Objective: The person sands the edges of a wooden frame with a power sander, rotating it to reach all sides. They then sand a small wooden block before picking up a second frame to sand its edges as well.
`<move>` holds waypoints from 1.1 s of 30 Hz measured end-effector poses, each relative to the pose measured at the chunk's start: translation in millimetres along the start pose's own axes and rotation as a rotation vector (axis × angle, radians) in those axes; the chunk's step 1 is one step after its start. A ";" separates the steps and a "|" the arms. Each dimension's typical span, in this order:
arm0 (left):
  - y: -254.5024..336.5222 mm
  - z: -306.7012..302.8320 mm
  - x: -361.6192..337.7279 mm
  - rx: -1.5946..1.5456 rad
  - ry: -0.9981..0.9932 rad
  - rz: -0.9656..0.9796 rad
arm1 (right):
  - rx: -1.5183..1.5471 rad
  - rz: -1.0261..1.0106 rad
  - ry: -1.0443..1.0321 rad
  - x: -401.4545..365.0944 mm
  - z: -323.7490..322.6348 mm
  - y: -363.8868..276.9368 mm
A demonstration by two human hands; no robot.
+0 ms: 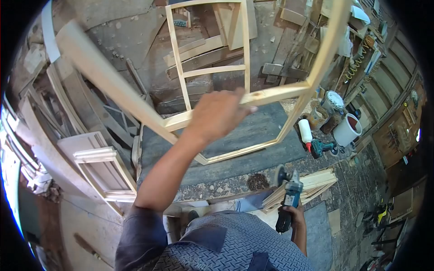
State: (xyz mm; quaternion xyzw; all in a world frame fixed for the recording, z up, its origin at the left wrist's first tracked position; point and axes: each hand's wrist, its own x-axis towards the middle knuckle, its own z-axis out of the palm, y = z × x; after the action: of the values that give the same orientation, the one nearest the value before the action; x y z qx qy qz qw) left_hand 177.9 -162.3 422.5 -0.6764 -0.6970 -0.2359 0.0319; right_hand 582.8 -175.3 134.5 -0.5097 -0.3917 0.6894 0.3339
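Observation:
My left hand (219, 110) is closed over the crossbar of a pale wooden frame (278, 93), thumb showing on the near side. The frame is held up at a tilt, its lower end over a dark worktop (181, 169) and its long sides reaching toward me and out at both upper corners. Down at my right side, my right hand (296, 214) is wrapped round the body of a teal and black angle grinder (291, 194). The grinder's round disc points away from me, close to the worktop's front edge.
Behind stands another wooden frame (181, 70) among offcuts. To the right are a white glue bottle (305, 131), a teal cordless drill (322, 148) and a white bucket (347, 128). Wooden strips (316, 183) lie below the grinder; a small frame (106, 174) leans at left.

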 end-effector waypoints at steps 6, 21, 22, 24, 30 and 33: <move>5.2 57.1 13.0 -0.004 -0.190 0.059 | -0.375 -0.167 -0.084 36.8 72.7 -1.1; -42.5 27.3 -4.9 0.010 -0.274 -0.076 | -1.196 -0.298 -0.335 138.3 200.4 21.4; -44.8 29.2 -4.0 0.016 -0.253 -0.059 | -1.205 -0.287 -0.350 141.0 193.2 23.8; -48.4 33.2 -2.4 0.024 -0.244 -0.049 | -1.131 -0.327 -0.277 150.0 170.3 27.9; -52.6 36.0 2.4 0.020 -0.232 -0.016 | -1.001 -0.225 -0.011 168.2 132.5 11.9; -53.0 36.9 4.0 0.015 -0.240 -0.026 | -1.011 -0.263 0.092 162.4 142.8 9.6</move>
State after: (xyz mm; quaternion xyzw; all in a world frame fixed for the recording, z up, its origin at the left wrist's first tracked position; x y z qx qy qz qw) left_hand 136.9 -143.4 376.1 -0.6905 -0.7062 -0.1483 -0.0499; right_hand 402.7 -68.7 79.1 -0.5835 -0.7210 0.3436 0.1469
